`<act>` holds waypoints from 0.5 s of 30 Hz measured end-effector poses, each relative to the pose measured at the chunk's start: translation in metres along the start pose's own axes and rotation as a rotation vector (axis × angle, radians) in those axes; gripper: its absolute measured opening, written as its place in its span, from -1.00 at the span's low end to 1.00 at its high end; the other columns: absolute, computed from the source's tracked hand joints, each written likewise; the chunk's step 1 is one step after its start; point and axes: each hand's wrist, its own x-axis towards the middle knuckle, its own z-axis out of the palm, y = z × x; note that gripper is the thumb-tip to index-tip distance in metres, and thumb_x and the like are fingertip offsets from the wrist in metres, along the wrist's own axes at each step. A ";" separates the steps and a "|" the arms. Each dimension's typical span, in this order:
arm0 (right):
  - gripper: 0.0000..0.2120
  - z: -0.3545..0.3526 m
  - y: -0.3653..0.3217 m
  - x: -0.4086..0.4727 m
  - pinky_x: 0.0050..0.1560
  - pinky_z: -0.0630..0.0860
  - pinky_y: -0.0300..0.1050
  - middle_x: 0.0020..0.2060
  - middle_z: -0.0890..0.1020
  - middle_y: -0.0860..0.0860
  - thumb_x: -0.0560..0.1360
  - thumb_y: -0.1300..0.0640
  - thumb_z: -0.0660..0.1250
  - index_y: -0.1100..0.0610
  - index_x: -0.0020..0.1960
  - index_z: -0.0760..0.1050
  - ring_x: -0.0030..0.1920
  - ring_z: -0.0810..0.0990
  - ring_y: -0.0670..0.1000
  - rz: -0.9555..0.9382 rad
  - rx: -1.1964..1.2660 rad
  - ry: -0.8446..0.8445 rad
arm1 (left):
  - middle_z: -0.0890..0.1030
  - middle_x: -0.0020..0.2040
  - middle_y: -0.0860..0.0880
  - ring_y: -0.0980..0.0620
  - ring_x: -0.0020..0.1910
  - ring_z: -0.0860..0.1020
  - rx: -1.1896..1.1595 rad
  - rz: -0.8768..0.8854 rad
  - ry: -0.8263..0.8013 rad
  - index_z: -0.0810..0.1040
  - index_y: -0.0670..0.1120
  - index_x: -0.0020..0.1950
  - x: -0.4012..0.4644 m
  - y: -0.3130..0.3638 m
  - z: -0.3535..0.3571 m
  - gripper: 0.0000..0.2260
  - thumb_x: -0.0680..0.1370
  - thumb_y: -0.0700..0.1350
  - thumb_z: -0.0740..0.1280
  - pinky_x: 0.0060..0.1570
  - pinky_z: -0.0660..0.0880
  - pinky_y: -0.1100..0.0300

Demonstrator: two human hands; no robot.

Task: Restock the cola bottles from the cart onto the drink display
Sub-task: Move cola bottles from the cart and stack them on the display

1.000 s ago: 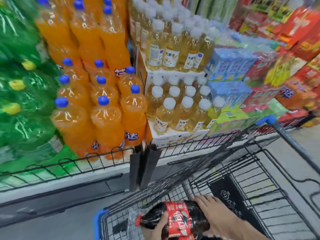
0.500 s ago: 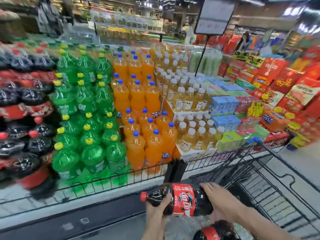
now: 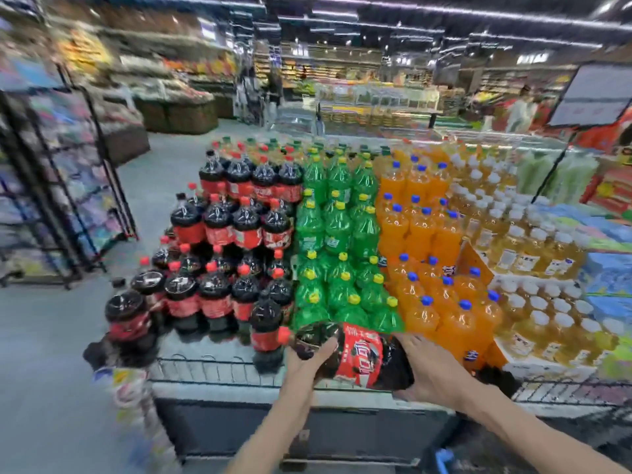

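Note:
I hold one large cola bottle [image 3: 355, 357] sideways, red cap pointing left, above the front wire rail of the drink display [image 3: 219, 369]. My left hand [image 3: 307, 362] grips its shoulder near the neck. My right hand [image 3: 427, 367] cups its base end. Stacked cola bottles [image 3: 219, 261] with red labels fill the display's left part in tiers. One upright cola bottle [image 3: 265, 326] stands just left of the held bottle's cap. The cart shows only as a blue corner [image 3: 444, 461] at the bottom right.
Green soda bottles [image 3: 337, 241] stand right of the cola, then orange soda [image 3: 431, 254] and pale yellow drinks [image 3: 533, 248]. A dark wire rack [image 3: 65, 186] stands at the left across a grey floor aisle. Store shelves and a person [image 3: 519, 111] are far behind.
The bottle has been lifted out of the cart and carried left and up to the display's front. My view has swung left from the orange bottles to the cola stack.

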 end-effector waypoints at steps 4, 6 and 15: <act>-0.02 -0.007 -0.070 0.074 0.32 0.50 -0.05 0.37 0.51 -0.10 0.21 -0.35 0.48 -0.02 0.52 0.28 0.40 0.46 0.00 -0.098 0.142 0.011 | 0.68 0.28 -0.03 -0.16 0.28 0.63 0.050 0.130 0.077 0.43 0.08 0.46 0.013 0.064 -0.066 -0.10 0.21 0.16 0.74 0.39 0.44 -0.33; -0.03 -0.002 -0.106 0.108 0.24 0.54 -0.03 0.30 0.53 -0.12 0.17 -0.37 0.50 -0.03 0.47 0.32 0.31 0.50 -0.02 -0.143 0.236 0.016 | 0.71 0.21 -0.09 -0.21 0.22 0.66 0.058 0.204 0.114 0.52 0.05 0.36 0.023 0.097 -0.097 -0.26 0.25 -0.01 0.74 0.29 0.54 -0.29; -0.06 0.034 -0.245 0.256 0.17 0.59 -0.05 0.19 0.55 -0.23 0.14 -0.29 0.61 -0.11 0.42 0.33 0.20 0.56 -0.15 -0.243 0.624 0.006 | 0.69 0.24 0.00 -0.06 0.21 0.67 0.427 0.283 0.162 0.54 0.12 0.36 0.081 0.222 -0.221 -0.32 0.29 0.15 0.67 0.24 0.60 -0.12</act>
